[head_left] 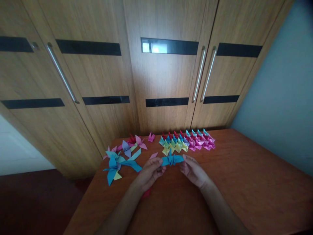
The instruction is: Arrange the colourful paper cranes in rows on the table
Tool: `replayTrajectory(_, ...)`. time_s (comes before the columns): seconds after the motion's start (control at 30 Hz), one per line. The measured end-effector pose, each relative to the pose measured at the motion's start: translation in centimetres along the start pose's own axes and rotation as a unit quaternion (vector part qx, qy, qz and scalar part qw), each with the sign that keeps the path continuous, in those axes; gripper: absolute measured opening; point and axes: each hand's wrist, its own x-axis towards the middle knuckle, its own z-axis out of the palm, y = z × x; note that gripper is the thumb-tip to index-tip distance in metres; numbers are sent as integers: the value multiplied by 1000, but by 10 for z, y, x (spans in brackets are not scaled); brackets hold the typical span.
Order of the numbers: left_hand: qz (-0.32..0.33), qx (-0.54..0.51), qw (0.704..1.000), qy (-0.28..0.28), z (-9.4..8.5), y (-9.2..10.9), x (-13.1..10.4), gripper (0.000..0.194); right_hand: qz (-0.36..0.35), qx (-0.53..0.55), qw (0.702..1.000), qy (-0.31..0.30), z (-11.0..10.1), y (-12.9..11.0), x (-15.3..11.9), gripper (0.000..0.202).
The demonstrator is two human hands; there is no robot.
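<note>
A blue origami crane (172,160) is stretched between my hands above the table, its wings spread to either side. My left hand (152,171) pinches the left wing tip between thumb and fingers. At the opposite wing tip, my right hand (194,170) is closed in a similar pinch. To the left lies a loose pile of paper cranes, with a larger blue crane (112,168) in front and a lilac one (126,148) behind. A red piece of paper (146,193) is partly hidden under my left forearm.
Rows of small folded cranes (193,142) in red, blue, yellow and pink stand near the back of the brown table (244,182). A single pink crane (151,137) sits left of them. Behind the table rises a wooden wardrobe (166,78); a pale wall (278,98) borders the right.
</note>
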Motion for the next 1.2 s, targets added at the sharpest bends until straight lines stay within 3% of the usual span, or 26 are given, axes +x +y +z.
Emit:
replayTrajectory(0.13,4,58,998,23,0,0,2,28,-11,-7,1000,6,-2,-4,1,29)
replayTrajectory(0.23,47,191,977,79,2,2,5,35,-35,-21,999,21,-5,-5,3,29)
replayTrajectory(0.37,197,406,874,181,6,7,4,30,-39,-19,999,7,-8,-4,5,25)
replayTrajectory(0.47,244,477,829,162,12,5,1,23,-32,-26,999,2,-8,-1,5,24)
replayTrajectory(0.57,242,462,845,118,18,-4,4,23,-31,-42,999,5,-7,1,6,24)
replayTrajectory(0.73,228,368,896,98,21,-14,14,27,-23,-60,998,13,-6,2,6,26)
replayTrajectory(0.9,223,346,906,100,22,-10,18,22,-22,-88,996,15,-5,2,5,29)
replayTrajectory(1.07,237,402,877,116,22,-8,20,19,-48,-172,982,57,-10,0,8,31)
replayTrajectory(1.2,253,478,826,157,23,-10,23,15,-133,-263,939,175,-20,-4,14,32)
